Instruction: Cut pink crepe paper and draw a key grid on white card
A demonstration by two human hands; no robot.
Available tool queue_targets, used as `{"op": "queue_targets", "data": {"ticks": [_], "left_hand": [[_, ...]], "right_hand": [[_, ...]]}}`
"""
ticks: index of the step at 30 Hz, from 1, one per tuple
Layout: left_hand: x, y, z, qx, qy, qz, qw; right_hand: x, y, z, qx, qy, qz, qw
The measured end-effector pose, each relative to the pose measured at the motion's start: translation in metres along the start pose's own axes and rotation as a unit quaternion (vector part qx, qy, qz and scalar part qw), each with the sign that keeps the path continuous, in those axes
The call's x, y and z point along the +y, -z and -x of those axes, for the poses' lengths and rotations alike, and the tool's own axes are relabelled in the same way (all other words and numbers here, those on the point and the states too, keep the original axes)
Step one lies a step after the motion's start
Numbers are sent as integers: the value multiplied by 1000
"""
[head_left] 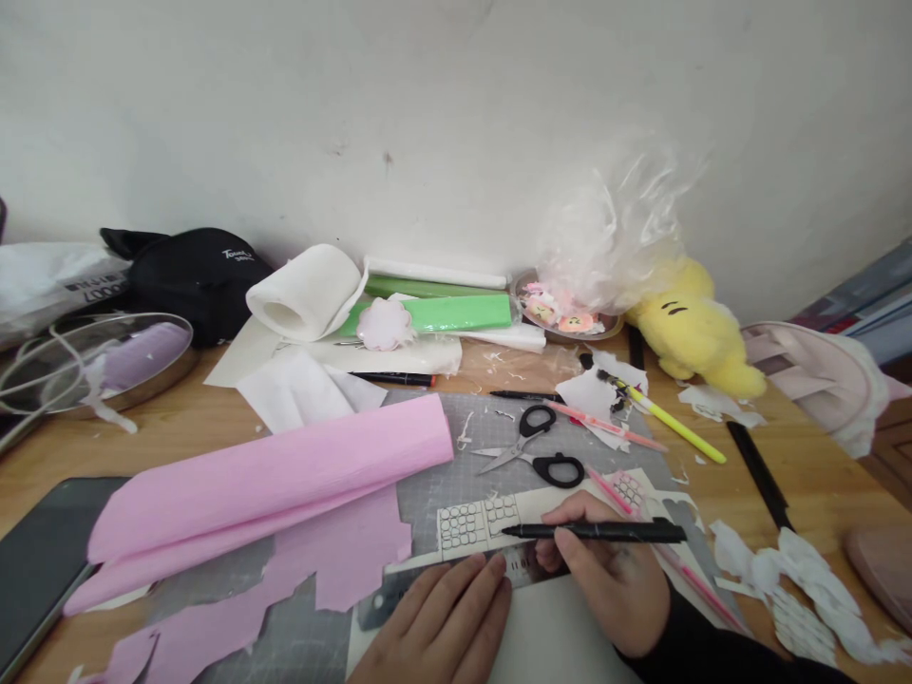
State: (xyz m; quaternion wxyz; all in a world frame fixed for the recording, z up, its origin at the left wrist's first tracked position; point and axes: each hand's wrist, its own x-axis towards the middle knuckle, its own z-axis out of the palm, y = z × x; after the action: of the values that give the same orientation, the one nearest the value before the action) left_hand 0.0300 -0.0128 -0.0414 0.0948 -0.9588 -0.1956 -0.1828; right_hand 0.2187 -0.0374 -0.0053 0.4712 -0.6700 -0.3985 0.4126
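My left hand (443, 622) lies flat, fingers stretched out, on a metal ruler (373, 608). The ruler rests across a sheet of off-white paper (552, 632). Drawn on the paper above the ruler are grids of small rounded black shapes (462, 526). My right hand (613, 584) is closed around a black pen (598, 532), which is held nearly level with its tip pointing left, over the drawn grid; whether the tip touches the paper I cannot tell. Black-handled scissors (531, 451) lie just beyond the paper, blades partly apart.
A grey cutting mat (427, 484) lies beneath. Pink crepe paper (277, 475) covers its left side; a phone (53, 560) is at far left. Behind are a white paper roll (306, 290) and green paper (456, 312). A yellow plush toy (688, 328) and paper scraps (805, 608) are at right.
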Motion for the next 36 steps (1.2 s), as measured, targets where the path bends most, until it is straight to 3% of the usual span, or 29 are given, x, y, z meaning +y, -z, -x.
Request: {"op": "queue_targets", "data": {"ticks": [12, 22, 36], "left_hand": [[0, 0, 0, 8, 1, -2, 1000], [0, 0, 0, 10, 3, -5, 1000], [1, -1, 0, 14, 4, -1, 1000]], "right_hand": [[2, -2, -1, -20, 12, -5, 1000], [1, 1, -1, 15, 19, -7, 1000], [1, 2, -2, -15, 8, 17, 1000]]}}
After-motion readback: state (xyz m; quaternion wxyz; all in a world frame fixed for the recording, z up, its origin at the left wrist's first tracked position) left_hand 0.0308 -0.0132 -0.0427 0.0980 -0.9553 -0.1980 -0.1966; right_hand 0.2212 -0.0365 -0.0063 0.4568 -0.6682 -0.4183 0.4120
